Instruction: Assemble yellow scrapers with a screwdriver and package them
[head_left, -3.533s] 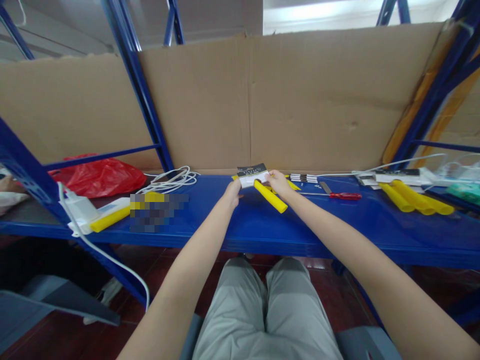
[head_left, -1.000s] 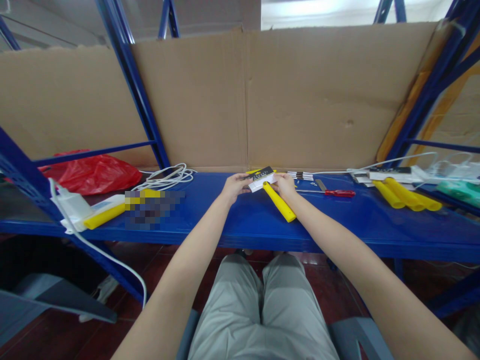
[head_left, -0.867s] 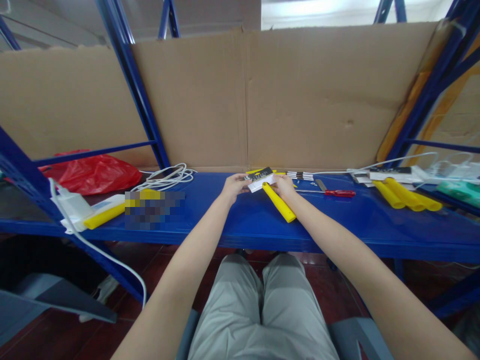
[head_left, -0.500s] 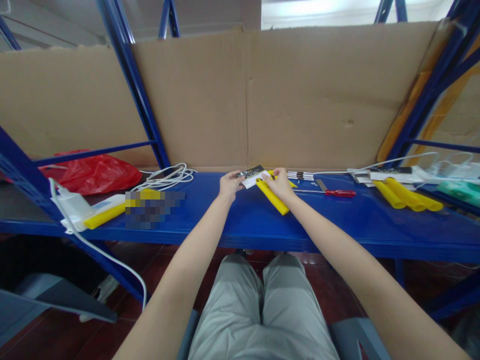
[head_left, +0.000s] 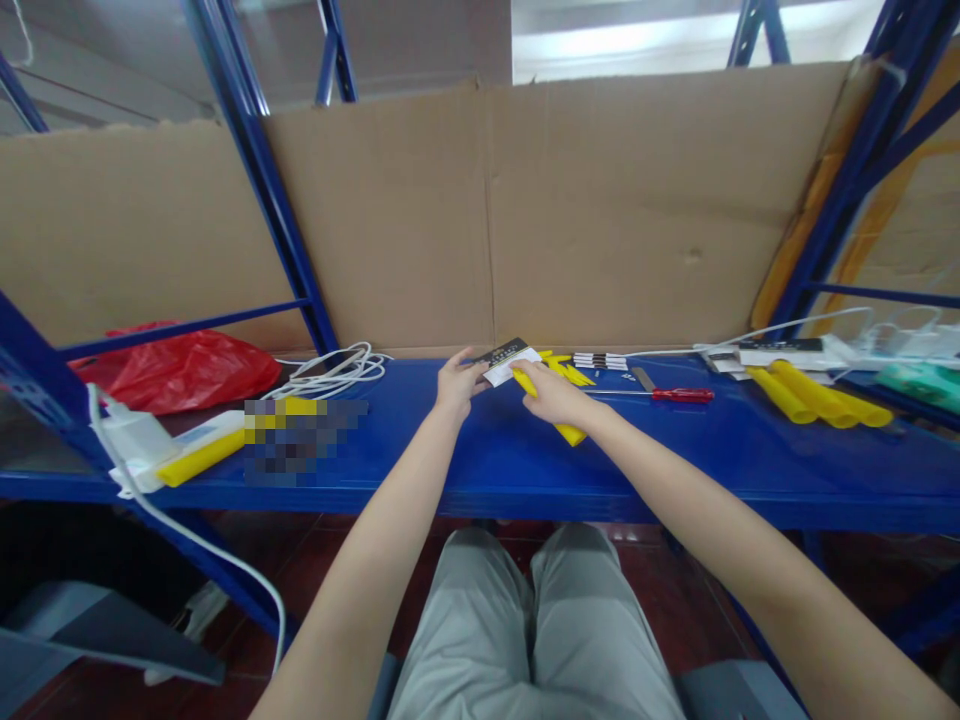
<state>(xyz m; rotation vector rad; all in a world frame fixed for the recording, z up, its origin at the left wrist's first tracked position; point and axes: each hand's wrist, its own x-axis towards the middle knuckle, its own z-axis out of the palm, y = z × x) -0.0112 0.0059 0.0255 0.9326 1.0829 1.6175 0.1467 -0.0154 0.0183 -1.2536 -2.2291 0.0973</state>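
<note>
My left hand [head_left: 457, 384] grips the left end of a black-and-white printed card [head_left: 504, 357] just above the blue shelf. My right hand [head_left: 556, 394] is closed around a yellow tube [head_left: 571, 435]; one end shows at the fingertips by the card, the other below the palm. Whether the tube's upper end touches the card I cannot tell. Small yellow pointed pieces [head_left: 571, 374] lie just beyond my right hand. Beside them are several white-and-black strips [head_left: 600, 361] in a stack and a screwdriver with a red handle [head_left: 682, 395].
Three yellow tubes [head_left: 817, 392] lie on the right near white packages. Left are coiled white cable [head_left: 349, 368], a red plastic bag [head_left: 176, 370], a power strip with a white plug [head_left: 139, 437] and another yellow tube [head_left: 202, 452]. A cardboard wall [head_left: 600, 210] closes the back.
My right hand has turned and wrapped over the yellow tube, covering most of it. The card stays in my left hand. The camera view has tilted slightly upward.
</note>
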